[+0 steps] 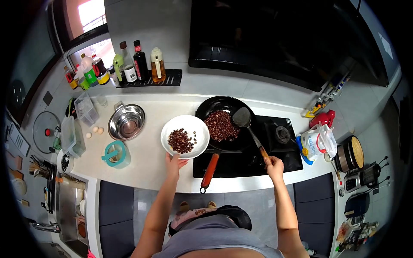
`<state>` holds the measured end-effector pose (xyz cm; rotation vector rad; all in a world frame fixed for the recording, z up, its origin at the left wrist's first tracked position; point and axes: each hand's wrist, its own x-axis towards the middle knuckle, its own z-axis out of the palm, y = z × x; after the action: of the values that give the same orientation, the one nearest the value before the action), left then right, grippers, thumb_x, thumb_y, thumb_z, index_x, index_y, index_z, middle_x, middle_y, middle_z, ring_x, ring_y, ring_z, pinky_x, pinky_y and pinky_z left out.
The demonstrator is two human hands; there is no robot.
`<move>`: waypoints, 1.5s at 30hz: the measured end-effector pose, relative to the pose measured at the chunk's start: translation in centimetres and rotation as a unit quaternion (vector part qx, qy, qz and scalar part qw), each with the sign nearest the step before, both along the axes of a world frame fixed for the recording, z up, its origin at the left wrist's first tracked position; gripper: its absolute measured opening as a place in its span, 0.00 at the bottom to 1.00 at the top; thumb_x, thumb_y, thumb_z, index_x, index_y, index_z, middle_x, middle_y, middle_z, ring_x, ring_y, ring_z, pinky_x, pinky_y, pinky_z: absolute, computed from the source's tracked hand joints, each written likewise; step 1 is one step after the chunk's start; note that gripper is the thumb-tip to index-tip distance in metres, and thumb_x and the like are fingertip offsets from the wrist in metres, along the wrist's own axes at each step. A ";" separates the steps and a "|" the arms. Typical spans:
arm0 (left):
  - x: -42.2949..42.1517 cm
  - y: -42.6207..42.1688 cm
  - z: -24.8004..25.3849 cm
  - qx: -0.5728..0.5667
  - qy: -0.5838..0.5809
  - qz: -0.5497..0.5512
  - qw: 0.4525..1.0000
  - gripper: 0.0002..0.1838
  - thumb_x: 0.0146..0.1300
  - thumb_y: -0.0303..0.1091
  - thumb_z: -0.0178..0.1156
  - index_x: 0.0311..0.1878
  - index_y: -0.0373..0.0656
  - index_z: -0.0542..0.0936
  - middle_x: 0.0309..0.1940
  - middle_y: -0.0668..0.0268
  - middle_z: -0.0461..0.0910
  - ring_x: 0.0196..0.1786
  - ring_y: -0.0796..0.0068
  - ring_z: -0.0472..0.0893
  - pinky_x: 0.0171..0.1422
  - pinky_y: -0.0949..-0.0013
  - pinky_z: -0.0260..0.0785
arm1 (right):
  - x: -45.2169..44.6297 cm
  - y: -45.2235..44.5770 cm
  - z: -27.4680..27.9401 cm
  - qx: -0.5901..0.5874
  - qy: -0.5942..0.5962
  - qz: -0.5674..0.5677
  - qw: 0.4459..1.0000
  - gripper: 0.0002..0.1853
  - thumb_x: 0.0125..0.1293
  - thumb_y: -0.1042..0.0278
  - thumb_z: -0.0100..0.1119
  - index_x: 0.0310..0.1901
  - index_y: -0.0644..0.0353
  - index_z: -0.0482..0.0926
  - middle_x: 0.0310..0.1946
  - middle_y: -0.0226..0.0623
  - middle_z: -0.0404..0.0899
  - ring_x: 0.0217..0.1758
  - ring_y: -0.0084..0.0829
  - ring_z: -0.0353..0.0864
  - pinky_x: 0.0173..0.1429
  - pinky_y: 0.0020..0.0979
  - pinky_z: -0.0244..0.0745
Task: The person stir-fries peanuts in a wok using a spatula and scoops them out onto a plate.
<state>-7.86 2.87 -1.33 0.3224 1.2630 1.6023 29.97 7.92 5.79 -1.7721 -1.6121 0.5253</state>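
My left hand (174, 161) grips the near rim of a white bowl (200, 127), which is held beside the wok's left edge. Inside the bowl lies a small heap of dark reddish-brown beans (180, 141). My right hand (273, 166) is wrapped round the wooden handle of a spatula (242, 117). The spatula's dark blade is over the right side of a black wok (223, 102). More of the same beans (221, 125) cover the wok's bottom. The wok's red-brown handle (209, 171) points toward me over the front of the stove.
The black stove (282, 157) has a second burner (282, 134) on the right. A steel basin (126, 122), a teal pitcher (117, 154) and several eggs (95, 130) stand left. Bottles line a black wall shelf (172, 78). A white bag (316, 142) sits right of the stove.
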 end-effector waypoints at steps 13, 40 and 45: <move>-1.1 -0.6 -0.8 0.022 -0.005 0.029 0.999 0.21 0.61 0.28 0.49 0.57 0.43 0.58 0.41 0.52 0.76 0.33 0.60 0.83 0.33 0.68 0.77 | -0.9 5.7 -2.1 -0.044 0.015 0.025 0.999 0.16 0.59 0.58 0.60 0.32 0.66 0.82 0.17 0.43 0.78 0.21 0.34 0.80 0.29 0.33 0.71; -1.6 -2.6 0.1 0.014 0.018 0.068 0.997 0.21 0.61 0.30 0.51 0.56 0.40 0.59 0.40 0.52 0.77 0.33 0.61 0.83 0.31 0.72 0.77 | -4.4 7.6 -4.2 -0.238 0.321 0.087 0.913 0.15 0.65 0.60 0.56 0.24 0.59 0.75 0.13 0.28 0.71 0.12 0.15 0.62 0.15 0.18 0.54; -1.9 -3.1 -0.5 0.031 0.006 0.070 0.997 0.18 0.61 0.28 0.48 0.54 0.42 0.59 0.38 0.53 0.77 0.32 0.62 0.83 0.29 0.71 0.77 | -3.6 4.8 -4.3 -0.252 0.330 0.087 0.906 0.16 0.65 0.60 0.56 0.20 0.56 0.73 0.13 0.27 0.71 0.12 0.16 0.63 0.16 0.18 0.54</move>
<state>-9.76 -0.21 -1.86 0.2869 1.2693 1.7642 26.38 12.68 1.52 -1.5253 -1.2023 1.5565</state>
